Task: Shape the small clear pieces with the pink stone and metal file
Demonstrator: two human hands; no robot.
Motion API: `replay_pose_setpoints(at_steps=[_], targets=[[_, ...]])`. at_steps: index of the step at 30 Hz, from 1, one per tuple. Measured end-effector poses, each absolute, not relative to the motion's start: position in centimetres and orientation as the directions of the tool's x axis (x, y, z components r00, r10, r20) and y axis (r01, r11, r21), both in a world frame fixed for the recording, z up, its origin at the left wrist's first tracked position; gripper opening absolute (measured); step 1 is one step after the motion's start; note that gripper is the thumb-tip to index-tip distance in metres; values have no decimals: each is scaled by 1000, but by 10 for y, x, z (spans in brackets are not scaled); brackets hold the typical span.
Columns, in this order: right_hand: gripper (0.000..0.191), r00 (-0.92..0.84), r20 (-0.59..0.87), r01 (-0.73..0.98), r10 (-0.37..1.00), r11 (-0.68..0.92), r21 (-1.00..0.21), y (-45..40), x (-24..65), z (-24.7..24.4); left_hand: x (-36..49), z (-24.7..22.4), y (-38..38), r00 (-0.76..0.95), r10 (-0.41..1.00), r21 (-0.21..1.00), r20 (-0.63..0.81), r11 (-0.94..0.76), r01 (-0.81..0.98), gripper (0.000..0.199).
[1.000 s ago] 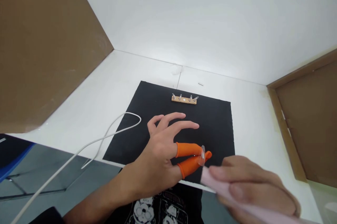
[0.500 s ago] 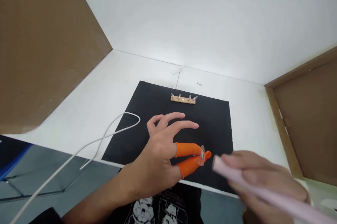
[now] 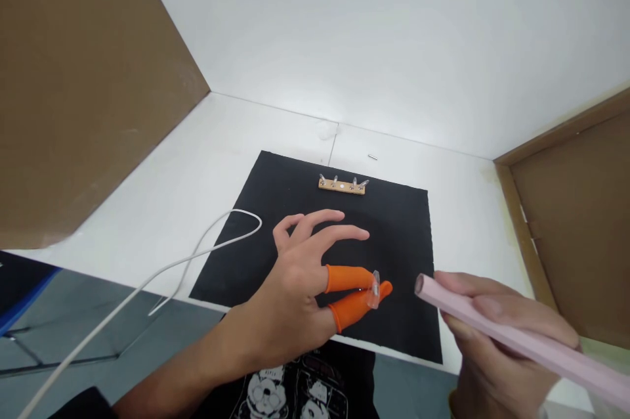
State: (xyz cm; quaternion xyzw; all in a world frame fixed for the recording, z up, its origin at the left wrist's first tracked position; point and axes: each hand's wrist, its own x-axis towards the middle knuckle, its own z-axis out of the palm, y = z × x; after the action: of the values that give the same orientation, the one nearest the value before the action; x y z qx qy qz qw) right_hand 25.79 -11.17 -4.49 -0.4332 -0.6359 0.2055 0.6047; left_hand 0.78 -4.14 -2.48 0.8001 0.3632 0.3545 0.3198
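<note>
My left hand (image 3: 300,287) is over the black mat (image 3: 408,228), with orange finger cots on thumb and index finger. Between those two it pinches a clear nail tip (image 3: 375,289); the other fingers are spread. To its right, apart from the nail tip, my right hand (image 3: 506,327) grips a pink pen-like stick (image 3: 541,350). The stick's blunt end shows a dark recess and points left; its other end runs out of view. Beyond my left hand, a small wooden strip (image 3: 342,187) bears several clear pieces standing on little metal-looking mounts.
A small metal pin (image 3: 373,157) lies on the white table (image 3: 197,163) behind the mat. A white cable (image 3: 162,271) loops across the left side onto the mat. Brown panels (image 3: 88,97) stand left and right, and a white wall (image 3: 344,31) rises at the back.
My right hand and the pink stick have moved right, away from the nail tip, and the stick's end is now sharp. My left hand is almost still.
</note>
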Motion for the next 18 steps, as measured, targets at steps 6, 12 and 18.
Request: replay_pose_setpoints(at_steps=[6, 12, 18], targets=[[10, -144, 621, 300, 771, 632, -715, -110, 236, -29, 8, -24, -41, 476, 813, 765, 337, -531, 365, 15], [33, 73, 596, 321, 800, 547, -773, -113, 257, -43, 7, -24, -41, 485, 812, 769, 324, -525, 366, 14], [13, -9, 592, 339, 806, 560, -756, -107, 238, -31, 7, -25, -40, 474, 812, 768, 341, -531, 358, 14]])
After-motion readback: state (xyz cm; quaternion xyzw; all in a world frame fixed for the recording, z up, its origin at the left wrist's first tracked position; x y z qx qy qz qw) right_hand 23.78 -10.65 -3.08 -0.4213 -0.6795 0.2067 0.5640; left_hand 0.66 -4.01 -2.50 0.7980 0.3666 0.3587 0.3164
